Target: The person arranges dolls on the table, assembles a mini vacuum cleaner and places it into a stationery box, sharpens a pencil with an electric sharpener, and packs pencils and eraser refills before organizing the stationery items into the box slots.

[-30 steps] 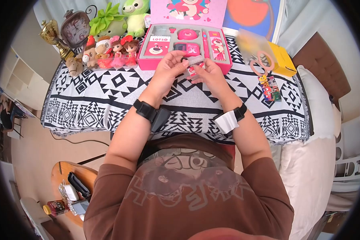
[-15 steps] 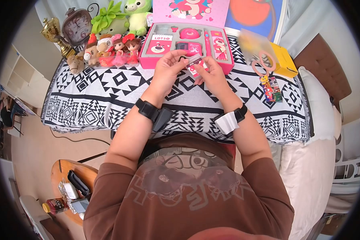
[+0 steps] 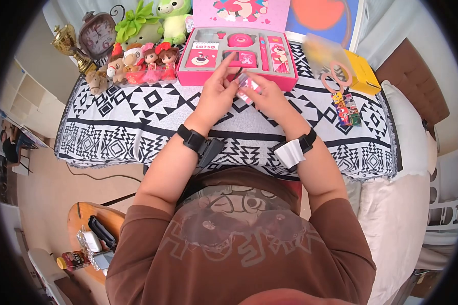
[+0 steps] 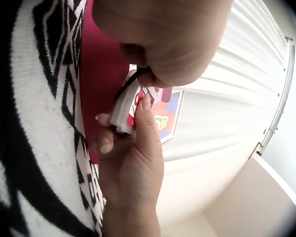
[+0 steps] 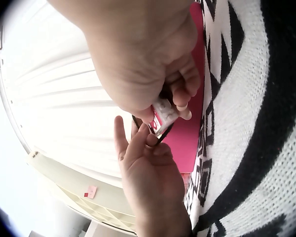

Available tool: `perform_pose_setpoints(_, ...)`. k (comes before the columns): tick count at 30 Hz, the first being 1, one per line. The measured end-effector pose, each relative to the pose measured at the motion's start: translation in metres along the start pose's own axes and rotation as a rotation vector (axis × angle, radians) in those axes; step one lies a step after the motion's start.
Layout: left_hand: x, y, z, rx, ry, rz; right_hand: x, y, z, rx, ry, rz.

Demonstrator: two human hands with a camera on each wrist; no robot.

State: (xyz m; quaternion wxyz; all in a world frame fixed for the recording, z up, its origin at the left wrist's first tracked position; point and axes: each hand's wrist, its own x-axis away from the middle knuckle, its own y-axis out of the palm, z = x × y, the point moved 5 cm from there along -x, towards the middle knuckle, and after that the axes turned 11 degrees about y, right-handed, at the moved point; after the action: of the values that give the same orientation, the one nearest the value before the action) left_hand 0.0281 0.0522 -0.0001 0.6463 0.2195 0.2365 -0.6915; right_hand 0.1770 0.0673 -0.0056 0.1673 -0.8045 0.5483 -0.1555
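Note:
A small clear case with a pink-and-white print (image 3: 250, 91) is held above the patterned cloth, just in front of the pink box (image 3: 189, 79). My right hand (image 3: 272, 99) grips it between thumb and fingers; the left wrist view shows the thumb on the printed face of the case (image 4: 123, 112). A black cord (image 4: 130, 83) runs from the case to my left hand (image 3: 216, 97), which pinches it. In the right wrist view the left hand (image 5: 150, 180) has its index finger stretched out, and the case (image 5: 164, 115) sits in the right fingers.
The open pink box holds a notebook (image 3: 203, 55), a pink round item (image 3: 240, 40) and a pen (image 3: 263, 53). Dolls (image 3: 151, 63) and plush toys (image 3: 173, 23) stand left. Rightward lie a yellow box (image 3: 364, 73), pink rings (image 3: 341, 74) and colourful figures (image 3: 345, 109).
Both hands have come slightly closer to the body with the case. The left index finger has straightened upward, and the case has turned in the right hand.

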Motion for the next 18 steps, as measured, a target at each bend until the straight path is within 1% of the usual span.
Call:
perform_pose_setpoints(1, 0.001, 0.001, 0.002, -0.002, -0.003, -0.006, 0.001, 0.001, 0.001, -0.006, 0.002, 0.003)
perform_pose_setpoints(3, 0.001, 0.004, 0.012, -0.171, 0.051, -0.042, 0.003, 0.002, -0.003, 0.039, -0.096, 0.071)
perform_pose_setpoints(4, 0.002, 0.005, 0.013, -0.174, 0.050, -0.050, 0.002, 0.002, 0.000, 0.032, -0.095, 0.075)
perform_pose_setpoints(6, 0.003, 0.007, 0.018, -0.295, 0.127, -0.112, -0.001, 0.003, -0.001, -0.044, -0.295, 0.063)
perform_pose_setpoints(7, 0.005, 0.008, 0.018, -0.296, 0.125, -0.121, -0.003, 0.001, 0.000, -0.052, -0.292, 0.069)
perform_pose_setpoints(9, 0.007, 0.012, 0.020, -0.329, 0.203, -0.174, -0.007, 0.003, 0.008, -0.177, -0.136, -0.085)
perform_pose_setpoints(10, 0.008, 0.013, 0.020, -0.330, 0.203, -0.187, -0.006, 0.000, 0.006, -0.188, -0.135, -0.076)
perform_pose_setpoints(12, 0.008, 0.017, 0.023, -0.303, 0.263, -0.241, -0.005, -0.001, 0.009, -0.267, -0.042, -0.099)
perform_pose_setpoints(13, 0.009, 0.017, 0.024, -0.302, 0.261, -0.256, -0.007, -0.001, 0.008, -0.391, -0.051, -0.111)
perform_pose_setpoints(14, 0.008, 0.012, 0.024, -0.293, 0.225, -0.212, -0.006, -0.002, 0.009, -0.401, -0.049, -0.103)
perform_pose_setpoints(15, 0.007, 0.007, 0.024, -0.285, 0.188, -0.166, -0.006, -0.004, 0.012, -0.384, 0.013, -0.094)
perform_pose_setpoints(16, 0.004, 0.007, 0.028, -0.284, 0.186, -0.175, -0.006, -0.005, 0.013, -0.366, 0.076, -0.087)
perform_pose_setpoints(18, -0.001, 0.017, 0.051, -0.641, 0.530, -0.311, -0.008, -0.004, 0.019, -0.389, 0.054, -0.082)
